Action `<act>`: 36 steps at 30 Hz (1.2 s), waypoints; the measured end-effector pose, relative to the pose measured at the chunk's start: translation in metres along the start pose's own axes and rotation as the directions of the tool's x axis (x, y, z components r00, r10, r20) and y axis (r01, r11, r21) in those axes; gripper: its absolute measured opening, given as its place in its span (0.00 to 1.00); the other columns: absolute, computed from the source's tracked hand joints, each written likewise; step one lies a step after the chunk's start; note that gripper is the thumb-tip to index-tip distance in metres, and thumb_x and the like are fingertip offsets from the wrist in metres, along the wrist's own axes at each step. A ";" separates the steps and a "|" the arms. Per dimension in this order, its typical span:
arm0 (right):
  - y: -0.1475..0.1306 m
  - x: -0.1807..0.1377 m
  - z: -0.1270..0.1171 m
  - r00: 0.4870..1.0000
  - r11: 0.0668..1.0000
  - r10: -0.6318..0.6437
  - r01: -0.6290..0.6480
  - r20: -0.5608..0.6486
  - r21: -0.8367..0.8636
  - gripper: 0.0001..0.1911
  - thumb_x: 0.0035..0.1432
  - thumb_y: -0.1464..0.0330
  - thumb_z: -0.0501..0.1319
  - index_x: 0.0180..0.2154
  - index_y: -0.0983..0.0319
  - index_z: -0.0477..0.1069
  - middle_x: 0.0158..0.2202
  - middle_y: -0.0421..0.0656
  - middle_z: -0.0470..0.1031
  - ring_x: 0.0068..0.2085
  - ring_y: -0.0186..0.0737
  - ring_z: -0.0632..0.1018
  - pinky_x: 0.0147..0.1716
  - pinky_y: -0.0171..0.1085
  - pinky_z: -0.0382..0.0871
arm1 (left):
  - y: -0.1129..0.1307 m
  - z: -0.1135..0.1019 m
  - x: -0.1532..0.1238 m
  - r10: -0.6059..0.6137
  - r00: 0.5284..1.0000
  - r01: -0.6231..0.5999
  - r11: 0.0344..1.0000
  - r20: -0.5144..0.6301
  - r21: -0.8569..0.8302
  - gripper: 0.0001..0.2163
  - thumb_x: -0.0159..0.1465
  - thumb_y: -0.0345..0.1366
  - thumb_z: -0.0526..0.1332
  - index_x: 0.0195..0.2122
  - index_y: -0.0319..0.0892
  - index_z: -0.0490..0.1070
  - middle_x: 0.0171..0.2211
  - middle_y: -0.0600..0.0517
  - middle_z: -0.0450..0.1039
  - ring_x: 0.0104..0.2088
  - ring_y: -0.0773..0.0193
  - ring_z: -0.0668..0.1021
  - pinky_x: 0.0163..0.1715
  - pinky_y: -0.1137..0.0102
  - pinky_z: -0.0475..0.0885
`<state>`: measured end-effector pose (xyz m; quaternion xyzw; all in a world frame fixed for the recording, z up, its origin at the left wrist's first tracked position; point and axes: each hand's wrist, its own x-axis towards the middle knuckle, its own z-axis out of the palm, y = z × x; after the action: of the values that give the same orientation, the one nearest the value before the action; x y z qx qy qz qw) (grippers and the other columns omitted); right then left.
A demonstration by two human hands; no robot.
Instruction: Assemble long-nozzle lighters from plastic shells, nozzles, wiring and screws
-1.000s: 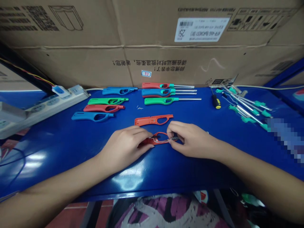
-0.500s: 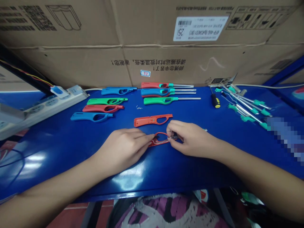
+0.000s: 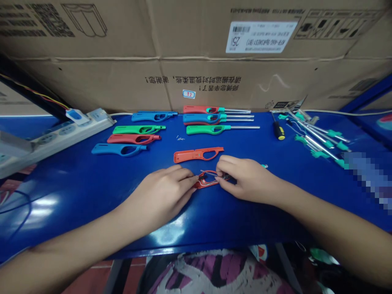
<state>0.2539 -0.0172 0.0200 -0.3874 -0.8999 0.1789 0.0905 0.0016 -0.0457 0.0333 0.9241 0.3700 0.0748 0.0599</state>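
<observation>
An opened orange-red lighter body [image 3: 208,185] lies on the blue table between my hands, a thin white wire running along inside it. My left hand [image 3: 167,185] is closed on its left end, fingertips at the dark part by the handle loop. At the other end my right hand [image 3: 241,175] pinches near the neck, where a thin greyish tube or wire crosses the loop. Exactly what its fingertips grip is partly hidden. Just beyond lies a separate orange lighter shell half [image 3: 190,156]. A small teal tip [image 3: 265,166] shows past my right hand.
Blue, green and red lighter handles [image 3: 119,150] lie at left; lighters with metal rods [image 3: 239,127] lie behind. Several tiny screws [image 3: 180,139] sit between them. A screwdriver [image 3: 278,131] and loose metal tubes [image 3: 318,139] are at right. A power strip [image 3: 58,136] borders the left; cardboard [image 3: 183,45] stands behind.
A thin greyish tube or wire now shows across the handle loop by my right fingertips. Both hands stay at the lighter body, and the view has shifted slightly.
</observation>
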 end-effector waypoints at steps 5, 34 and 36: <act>0.000 0.000 0.001 1.000 1.000 -0.011 0.011 -0.003 -0.024 0.05 0.65 0.69 0.56 0.35 0.61 0.65 0.37 0.41 0.70 0.32 0.34 0.70 0.29 0.35 0.55 | -0.008 0.004 0.002 -0.012 1.000 0.010 0.993 -0.019 -0.115 0.12 0.73 0.33 0.55 0.44 0.42 0.78 0.40 0.50 0.80 0.43 0.57 0.81 0.42 0.63 0.78; -0.005 -0.001 0.002 1.000 0.993 -0.024 0.022 -0.015 -0.113 0.06 0.65 0.68 0.56 0.39 0.61 0.71 0.40 0.43 0.75 0.30 0.33 0.71 0.26 0.35 0.54 | 0.004 0.006 -0.001 0.050 0.998 -0.050 0.999 -0.049 0.007 0.14 0.69 0.46 0.60 0.44 0.41 0.78 0.39 0.49 0.81 0.38 0.58 0.82 0.34 0.67 0.75; -0.005 -0.002 0.003 1.000 0.994 -0.023 0.022 -0.013 -0.110 0.06 0.64 0.70 0.55 0.39 0.62 0.71 0.41 0.43 0.75 0.30 0.33 0.72 0.26 0.35 0.54 | 0.007 0.003 -0.003 0.024 1.000 -0.024 0.999 -0.006 -0.025 0.17 0.66 0.49 0.63 0.46 0.41 0.78 0.40 0.49 0.81 0.39 0.56 0.82 0.33 0.65 0.76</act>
<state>0.2508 -0.0227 0.0195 -0.3828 -0.9120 0.1255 0.0775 0.0048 -0.0525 0.0313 0.9275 0.3579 0.0828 0.0694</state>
